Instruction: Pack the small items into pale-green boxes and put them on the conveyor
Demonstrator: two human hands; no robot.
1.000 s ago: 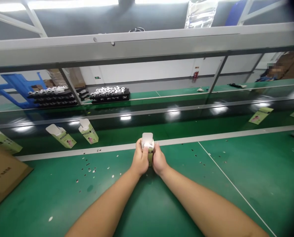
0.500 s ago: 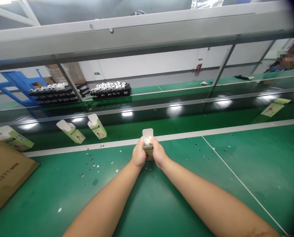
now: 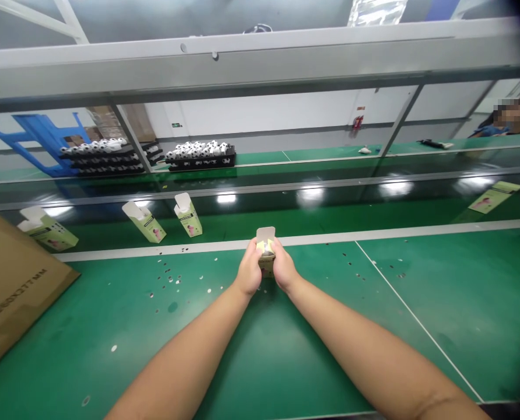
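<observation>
A small light-green carton (image 3: 267, 268) stands on the green tabletop right in front of me, its top flap raised. My left hand (image 3: 249, 268) is closed around the carton's left side, and my right hand (image 3: 285, 267) grips the right side. Both thumbs lie at the open top, on yellowish side flaps. Something shiny shows inside the opening, but I cannot make out what it is. Past the white strip, three like cartons with open tops stand to the left: one carton (image 3: 189, 216) nearest, another carton (image 3: 145, 223), and a third carton (image 3: 50, 228).
A big brown cardboard box (image 3: 19, 286) fills the left edge. A flat green carton (image 3: 495, 197) lies far right on the dark belt (image 3: 330, 198). Black trays (image 3: 202, 160) of white-and-black items stand behind. Small round scraps dot the tabletop. A person (image 3: 513, 114) is at the far right.
My left thumb has come up to the carton's opening, where a yellowish flap now shows on the left as well. The view has shifted slightly, so the cartons at left appear farther right.
</observation>
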